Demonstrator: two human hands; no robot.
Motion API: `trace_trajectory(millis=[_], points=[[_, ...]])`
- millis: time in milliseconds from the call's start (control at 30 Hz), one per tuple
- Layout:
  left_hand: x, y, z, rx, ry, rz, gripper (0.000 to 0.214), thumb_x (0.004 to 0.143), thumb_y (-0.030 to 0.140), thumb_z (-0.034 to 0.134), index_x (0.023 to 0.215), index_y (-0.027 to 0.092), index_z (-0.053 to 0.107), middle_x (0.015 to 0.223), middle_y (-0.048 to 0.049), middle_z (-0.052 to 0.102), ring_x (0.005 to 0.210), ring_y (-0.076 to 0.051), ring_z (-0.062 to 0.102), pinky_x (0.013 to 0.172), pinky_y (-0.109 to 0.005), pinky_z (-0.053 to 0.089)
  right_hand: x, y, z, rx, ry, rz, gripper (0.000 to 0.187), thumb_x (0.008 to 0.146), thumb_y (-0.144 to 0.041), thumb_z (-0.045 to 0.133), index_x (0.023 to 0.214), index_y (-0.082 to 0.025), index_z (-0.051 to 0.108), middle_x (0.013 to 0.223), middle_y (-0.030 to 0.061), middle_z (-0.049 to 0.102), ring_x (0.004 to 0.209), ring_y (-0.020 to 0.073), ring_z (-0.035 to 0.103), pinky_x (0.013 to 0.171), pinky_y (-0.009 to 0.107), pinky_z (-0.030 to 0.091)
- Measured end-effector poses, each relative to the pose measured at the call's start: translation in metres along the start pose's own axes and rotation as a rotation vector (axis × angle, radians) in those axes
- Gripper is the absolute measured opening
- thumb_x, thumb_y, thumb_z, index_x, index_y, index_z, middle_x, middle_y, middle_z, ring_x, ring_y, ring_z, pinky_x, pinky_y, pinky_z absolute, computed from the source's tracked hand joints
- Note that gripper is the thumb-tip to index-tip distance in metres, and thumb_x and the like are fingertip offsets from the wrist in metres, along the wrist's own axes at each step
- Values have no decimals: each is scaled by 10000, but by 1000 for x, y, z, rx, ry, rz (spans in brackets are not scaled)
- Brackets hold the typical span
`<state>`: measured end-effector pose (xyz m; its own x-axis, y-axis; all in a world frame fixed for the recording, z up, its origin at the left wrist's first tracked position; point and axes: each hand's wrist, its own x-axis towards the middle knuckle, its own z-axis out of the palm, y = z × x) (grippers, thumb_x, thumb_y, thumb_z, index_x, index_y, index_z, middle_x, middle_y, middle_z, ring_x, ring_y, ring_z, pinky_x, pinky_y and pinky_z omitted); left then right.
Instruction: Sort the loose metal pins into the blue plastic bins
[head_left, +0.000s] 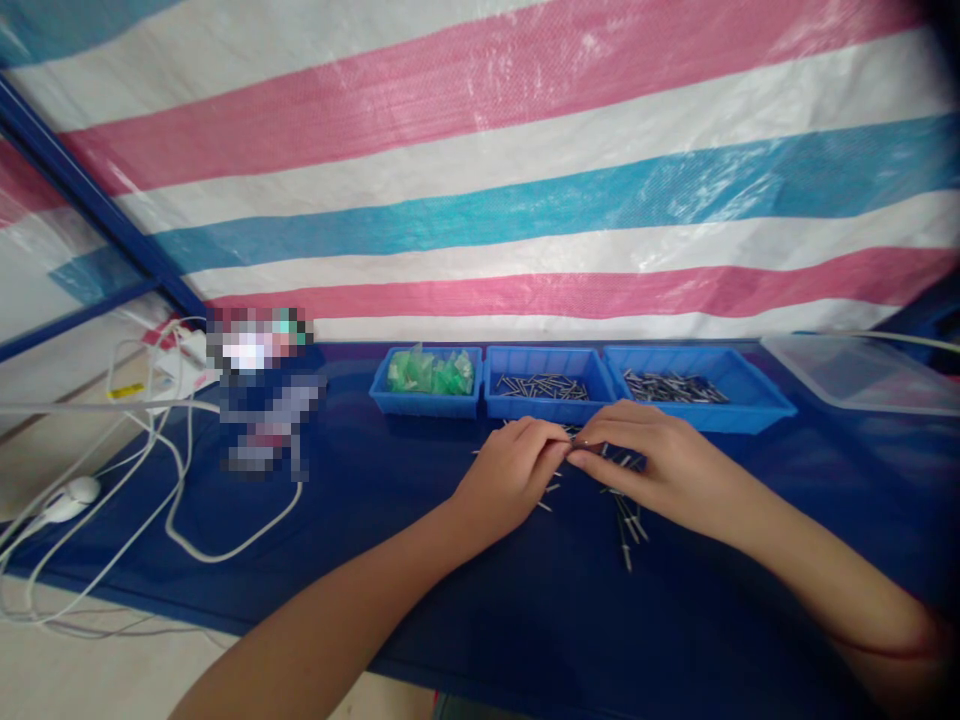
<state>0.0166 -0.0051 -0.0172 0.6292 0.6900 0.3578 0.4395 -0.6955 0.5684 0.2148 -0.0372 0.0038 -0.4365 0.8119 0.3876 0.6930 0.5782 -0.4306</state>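
Metal pins (628, 553), loose on the blue surface (487, 620), around and beneath the fingers. About four in a fan on the near side of the right hand (664, 455), with more behind, partly covered and too tangled for a sure count; at least three beside the left hand (514, 462). Two hands, both bare, meeting over the scattered lot. Fingers narrow on each side, thumb and fingertips drawn close, the two sets of tips touching or nearly so. Cannot tell what, if anything, is pinched there, nor whether either grip is fully closed.

Three blue bins in a row along the far edge. Left bin (427, 404): a heap of green plastic pieces (427, 373), too jumbled for counting. Middle bin (540, 407) and right bin (712, 415): more metal pins, dozens in each. One translucent plastic piece (847, 375), flat beside the right bin.

Surface dark blue and glossy, with a pixelated patch (259, 390) at the far left. Several white cables (225, 558) looping across the left end, near one white power strip (180, 370) and one rounded white piece (79, 492). Behind, a plastic sheet (480, 150) in red, white and blue stripes, with blue frame bars (82, 190) at left. Pale floor (150, 655) below.
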Motion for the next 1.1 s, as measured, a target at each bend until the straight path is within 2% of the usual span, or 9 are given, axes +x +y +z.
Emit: trace_trajectory(millis=[233, 567, 833, 1100], points=[[0, 0, 1, -215, 99, -118, 164, 910, 302, 532, 969, 181, 625, 923, -31, 681, 822, -153, 619, 786, -261, 473, 2, -10, 5, 191, 78, 129, 195, 894, -369, 530, 828, -234, 654, 796, 28, 663, 722, 167, 611, 647, 300, 479], [1, -3, 1, -335, 72, -113, 222, 880, 316, 581, 1041, 172, 631, 949, -39, 691, 818, -149, 631, 775, -256, 497, 2, -13, 11, 253, 166, 244, 190, 888, -372, 536, 816, -231, 642, 777, 20, 652, 684, 157, 593, 580, 287, 438], [1, -3, 4, -309, 58, -192, 210, 875, 346, 580, 954, 175, 673, 873, -23, 701, 775, -153, 622, 753, -259, 489, 3, -15, 13, 243, 274, 232, 159, 873, -367, 557, 822, -240, 638, 747, 26, 651, 683, 174, 598, 585, 309, 465], [2, 2, 2, -311, 44, -110, 199, 895, 315, 553, 971, 167, 664, 884, -30, 682, 761, -138, 601, 705, -237, 456, 2, -15, 11, 252, 248, 169, 136, 876, -324, 552, 804, -237, 628, 752, 20, 628, 638, 151, 558, 571, 294, 440]])
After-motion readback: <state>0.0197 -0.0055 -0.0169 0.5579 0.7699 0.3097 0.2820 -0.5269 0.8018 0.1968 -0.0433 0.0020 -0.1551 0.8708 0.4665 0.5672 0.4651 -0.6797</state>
